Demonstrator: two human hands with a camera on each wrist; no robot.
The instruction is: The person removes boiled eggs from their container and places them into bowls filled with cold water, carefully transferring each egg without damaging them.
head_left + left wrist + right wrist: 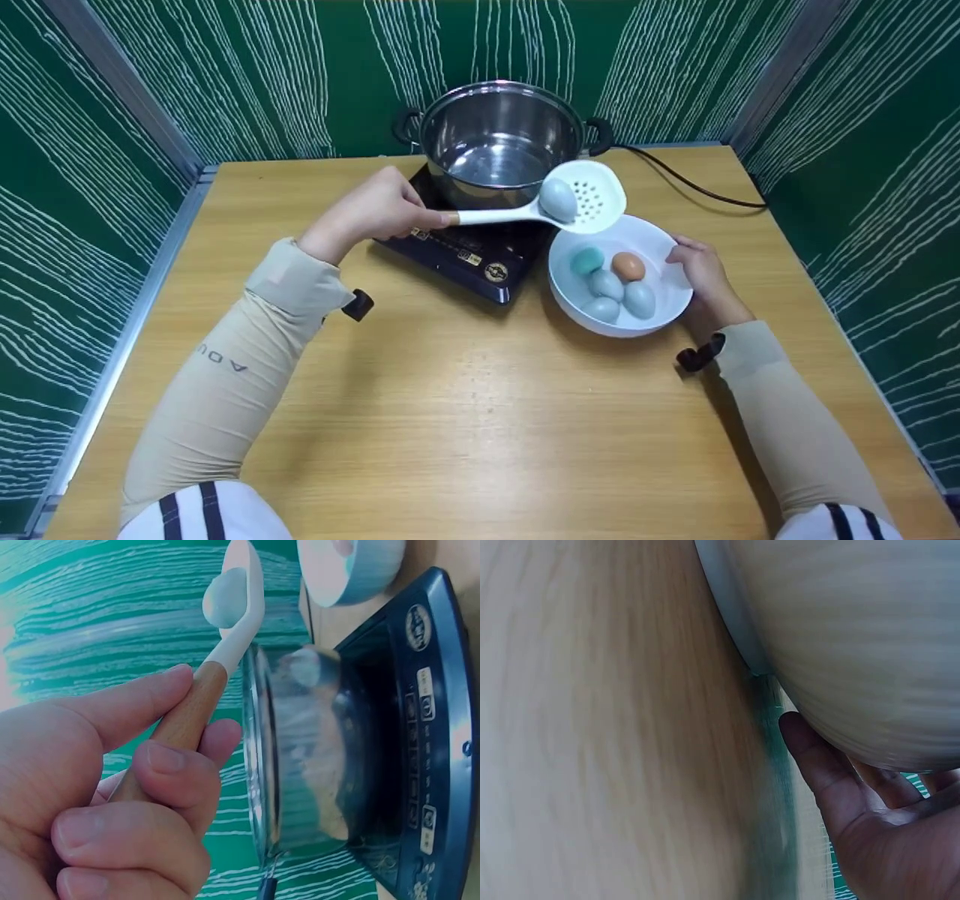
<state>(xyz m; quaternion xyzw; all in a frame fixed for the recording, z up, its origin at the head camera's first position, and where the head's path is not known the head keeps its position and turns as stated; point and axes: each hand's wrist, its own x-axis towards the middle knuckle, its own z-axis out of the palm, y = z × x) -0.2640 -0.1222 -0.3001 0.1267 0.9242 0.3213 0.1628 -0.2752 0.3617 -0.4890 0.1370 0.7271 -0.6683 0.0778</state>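
Observation:
My left hand [386, 202] grips the wooden handle [176, 720] of a white slotted spoon [600, 196], its fingers curled round it. A pale blue egg [558, 199] lies in the spoon's head, near the handle end. The spoon is held over the right front of the steel pot [480, 193] and the back rim of a white bowl [570, 300]. Inside the bowl lie a teal egg [587, 260], a brown egg [628, 266] and three pale blue eggs [606, 286]. At the bowl's right side my right hand [701, 274] holds the rim, fingers underneath it in the right wrist view.
The pot stands on a black induction cooker [465, 255], with dark handles [600, 136] on both sides. A black cable [690, 184] runs off to the table's right edge. Green panels [225, 82] with white streaks enclose the wooden table [450, 420] behind and at the sides.

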